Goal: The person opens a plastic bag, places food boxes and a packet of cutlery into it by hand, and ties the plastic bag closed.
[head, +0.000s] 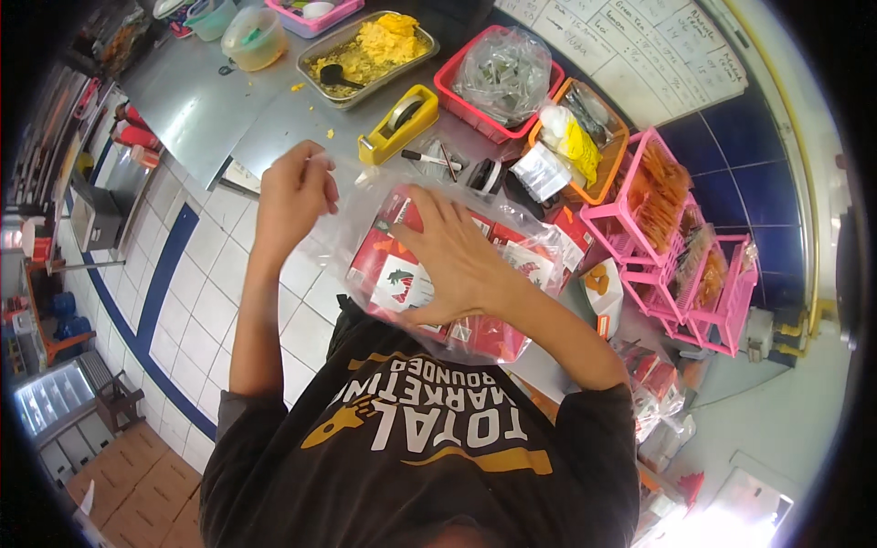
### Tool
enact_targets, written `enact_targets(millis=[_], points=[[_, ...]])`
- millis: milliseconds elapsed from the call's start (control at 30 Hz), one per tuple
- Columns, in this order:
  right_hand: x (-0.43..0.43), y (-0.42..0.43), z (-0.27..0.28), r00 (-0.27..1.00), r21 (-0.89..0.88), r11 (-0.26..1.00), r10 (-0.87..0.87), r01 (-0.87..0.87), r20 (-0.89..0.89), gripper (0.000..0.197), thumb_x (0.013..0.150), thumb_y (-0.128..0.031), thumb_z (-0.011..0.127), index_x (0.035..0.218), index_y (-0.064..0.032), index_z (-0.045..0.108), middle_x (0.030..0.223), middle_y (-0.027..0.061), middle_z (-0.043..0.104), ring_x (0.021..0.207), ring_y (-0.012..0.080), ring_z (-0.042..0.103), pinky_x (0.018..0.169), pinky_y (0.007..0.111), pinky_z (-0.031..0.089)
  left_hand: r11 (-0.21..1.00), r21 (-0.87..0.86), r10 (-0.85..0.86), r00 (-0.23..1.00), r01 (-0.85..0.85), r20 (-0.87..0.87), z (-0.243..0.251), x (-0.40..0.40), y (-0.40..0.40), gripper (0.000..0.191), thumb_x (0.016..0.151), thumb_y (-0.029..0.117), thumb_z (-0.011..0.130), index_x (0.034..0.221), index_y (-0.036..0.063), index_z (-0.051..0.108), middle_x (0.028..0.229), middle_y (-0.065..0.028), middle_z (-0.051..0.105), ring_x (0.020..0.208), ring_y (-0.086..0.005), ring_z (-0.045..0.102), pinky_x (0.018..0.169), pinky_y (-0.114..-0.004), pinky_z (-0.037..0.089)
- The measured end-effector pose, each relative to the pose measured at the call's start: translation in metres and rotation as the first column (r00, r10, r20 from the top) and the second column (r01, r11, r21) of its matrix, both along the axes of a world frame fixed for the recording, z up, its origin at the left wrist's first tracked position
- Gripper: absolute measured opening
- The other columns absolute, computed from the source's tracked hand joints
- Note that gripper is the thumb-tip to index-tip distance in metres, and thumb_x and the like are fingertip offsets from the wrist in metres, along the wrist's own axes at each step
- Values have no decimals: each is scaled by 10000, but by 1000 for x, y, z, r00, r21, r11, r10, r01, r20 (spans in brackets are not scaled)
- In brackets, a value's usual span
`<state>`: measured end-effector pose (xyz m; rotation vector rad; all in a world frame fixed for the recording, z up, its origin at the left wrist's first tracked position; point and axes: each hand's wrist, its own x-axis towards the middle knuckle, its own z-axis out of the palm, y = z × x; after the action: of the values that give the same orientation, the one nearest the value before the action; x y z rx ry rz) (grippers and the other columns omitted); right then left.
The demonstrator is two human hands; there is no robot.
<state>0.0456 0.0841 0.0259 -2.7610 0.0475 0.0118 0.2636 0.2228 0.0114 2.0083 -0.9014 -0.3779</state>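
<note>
Red-and-white cardboard boxes with a strawberry picture sit inside a clear plastic bag, close against my torso. My right hand lies across the top of them, fingers spread and thumb towards me, holding them. Part of the boxes is hidden beneath it. Just left of the bag, my left hand is raised with its fingers curled. Whether a bit of the bag's film is pinched there is not clear. Beyond the bag is a yellow tape dispenser, with a black-and-white marker nearby.
A metal tray of yellow food stands on the steel table. Along the wall are a red basket, an orange basket and pink stacked racks. A paper box of fried pieces lies right of the bag.
</note>
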Motion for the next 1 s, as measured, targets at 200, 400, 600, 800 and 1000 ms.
enact_targets(millis=[200, 400, 600, 800, 1000], points=[[-28, -39, 30, 949, -55, 984, -180, 171, -260, 607, 817, -262, 738, 1324, 11, 546, 1328, 229, 544, 1256, 367, 533, 1057, 535, 413, 842, -269, -453, 340, 468, -824, 104, -17, 30, 334, 1021, 286, 558, 1101, -38, 571, 628, -158, 642, 499, -193, 608, 532, -276, 509], [-47, -287, 10, 745, 101, 784, -616, 613, 258, 188, 880, -133, 623, 989, 0, 699, 777, 132, 719, 690, 202, 719, 638, 361, 560, 821, -302, -543, 498, 485, -676, 101, 8, 0, 427, 1005, 311, 595, 1171, -80, 633, 931, -197, 749, 889, -236, 718, 891, -372, 522], [-28, -468, -194, 590, -468, 470, -794, 748, 147, 269, 805, -188, 679, 1031, -43, 701, 1010, 163, 727, 951, 357, 708, 805, 505, 564, 920, -246, -391, 700, 304, -597, 65, 27, -17, 415, 1004, 330, 613, 1132, -65, 641, 894, -176, 739, 820, -225, 717, 843, -362, 553], [-35, -475, -196, 506, -539, 255, -769, 803, 391, 338, 786, -211, 720, 1073, -41, 671, 1089, 176, 686, 999, 339, 684, 852, 471, 555, 974, -132, -226, 750, 185, -621, 46, 48, -50, 358, 1020, 285, 597, 1133, -53, 632, 880, -141, 706, 813, -201, 689, 795, -345, 567], [-52, -382, -15, 198, 383, 279, -951, 880, 237, 276, 906, -239, 694, 1093, -37, 680, 1149, 143, 693, 944, 244, 675, 854, 349, 539, 810, -301, -586, 697, 503, -413, 56, 36, -158, 263, 1024, 191, 589, 1205, 1, 605, 1026, -120, 697, 957, -186, 687, 853, -327, 549]])
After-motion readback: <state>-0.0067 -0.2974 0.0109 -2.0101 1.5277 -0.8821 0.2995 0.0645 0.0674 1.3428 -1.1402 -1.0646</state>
